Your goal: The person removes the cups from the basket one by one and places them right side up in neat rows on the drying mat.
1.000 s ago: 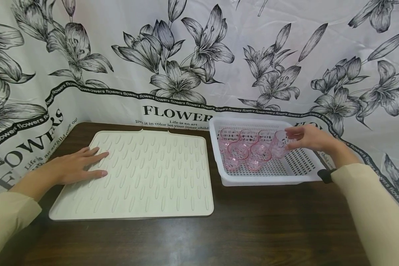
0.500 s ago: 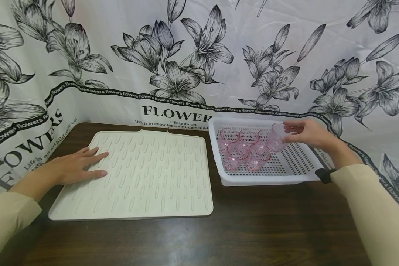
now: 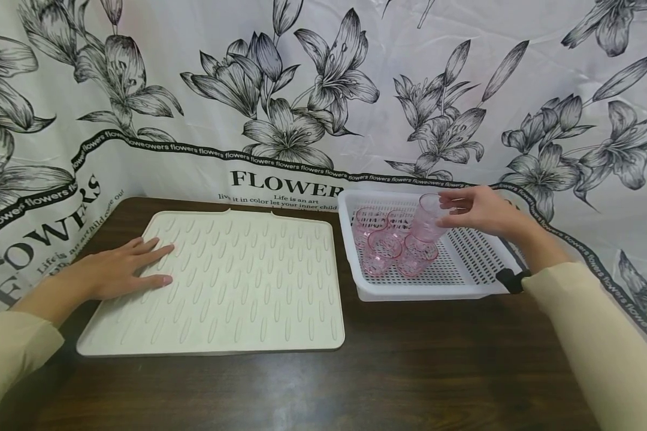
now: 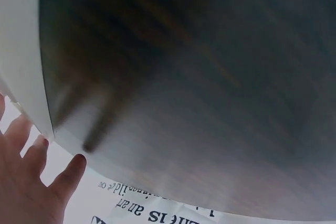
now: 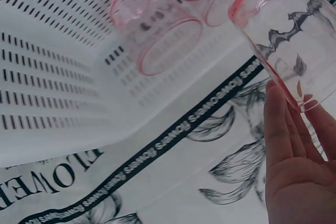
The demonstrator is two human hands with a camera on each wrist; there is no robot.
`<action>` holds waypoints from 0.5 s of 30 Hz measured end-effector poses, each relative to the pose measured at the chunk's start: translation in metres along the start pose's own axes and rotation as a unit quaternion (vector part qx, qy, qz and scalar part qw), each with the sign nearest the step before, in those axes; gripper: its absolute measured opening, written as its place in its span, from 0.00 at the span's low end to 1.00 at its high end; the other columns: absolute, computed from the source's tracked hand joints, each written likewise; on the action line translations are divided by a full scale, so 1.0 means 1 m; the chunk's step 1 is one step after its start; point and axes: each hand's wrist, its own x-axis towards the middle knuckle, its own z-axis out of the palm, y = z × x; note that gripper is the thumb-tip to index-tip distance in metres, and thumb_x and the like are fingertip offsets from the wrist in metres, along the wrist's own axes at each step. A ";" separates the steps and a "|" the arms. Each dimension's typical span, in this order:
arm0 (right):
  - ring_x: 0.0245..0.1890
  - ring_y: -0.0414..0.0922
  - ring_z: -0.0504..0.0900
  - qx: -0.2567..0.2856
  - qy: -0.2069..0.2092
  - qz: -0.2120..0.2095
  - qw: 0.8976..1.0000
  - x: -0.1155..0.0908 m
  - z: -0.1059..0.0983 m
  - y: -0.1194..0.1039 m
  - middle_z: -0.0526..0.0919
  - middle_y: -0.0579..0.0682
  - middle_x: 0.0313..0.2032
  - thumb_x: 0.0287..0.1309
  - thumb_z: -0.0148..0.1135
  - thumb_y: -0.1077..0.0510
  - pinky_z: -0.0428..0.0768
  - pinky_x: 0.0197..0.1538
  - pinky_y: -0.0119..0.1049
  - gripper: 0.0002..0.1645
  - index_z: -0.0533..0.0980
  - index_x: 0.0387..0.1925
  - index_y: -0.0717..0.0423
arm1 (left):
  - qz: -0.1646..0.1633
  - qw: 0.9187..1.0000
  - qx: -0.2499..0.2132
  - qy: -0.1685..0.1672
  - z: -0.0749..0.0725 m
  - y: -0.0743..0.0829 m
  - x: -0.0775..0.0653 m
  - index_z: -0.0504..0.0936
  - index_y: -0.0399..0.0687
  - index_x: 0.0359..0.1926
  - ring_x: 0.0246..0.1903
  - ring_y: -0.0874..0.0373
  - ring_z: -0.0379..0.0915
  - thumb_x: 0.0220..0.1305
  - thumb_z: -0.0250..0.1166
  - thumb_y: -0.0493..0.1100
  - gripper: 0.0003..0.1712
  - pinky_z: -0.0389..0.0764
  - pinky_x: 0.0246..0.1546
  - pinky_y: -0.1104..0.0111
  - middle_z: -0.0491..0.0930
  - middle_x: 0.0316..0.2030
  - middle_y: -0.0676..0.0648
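Note:
My right hand pinches a clear pink drinking glass near its rim and holds it above the other glasses in a white perforated basket. In the right wrist view the fingers of the right hand touch the rim of the held glass. Several similar pink glasses stand grouped in the basket's left part; the held one partly covers one behind it. Flat on the left side of a cream ridged mat rests my left hand, fingers spread.
The dark wooden table extends in front of the mat and basket. Behind them hangs a white curtain printed with flowers and lettering. A dark band circles the right wrist, close to the basket's front right corner.
My right hand has lifted the glass and moved it leftward over the glasses in the basket. My left hand stays on the mat.

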 end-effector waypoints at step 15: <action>0.63 0.60 0.75 0.014 0.006 -0.049 0.999 0.005 0.007 -0.034 0.76 0.64 0.62 0.57 0.73 0.51 0.73 0.62 0.55 0.44 0.66 0.70 0.63 | 0.016 1.000 0.019 0.005 0.002 -0.009 -0.006 0.56 0.46 0.77 0.69 0.25 0.50 0.69 0.48 0.72 0.48 0.61 0.57 0.30 0.57 0.72 0.30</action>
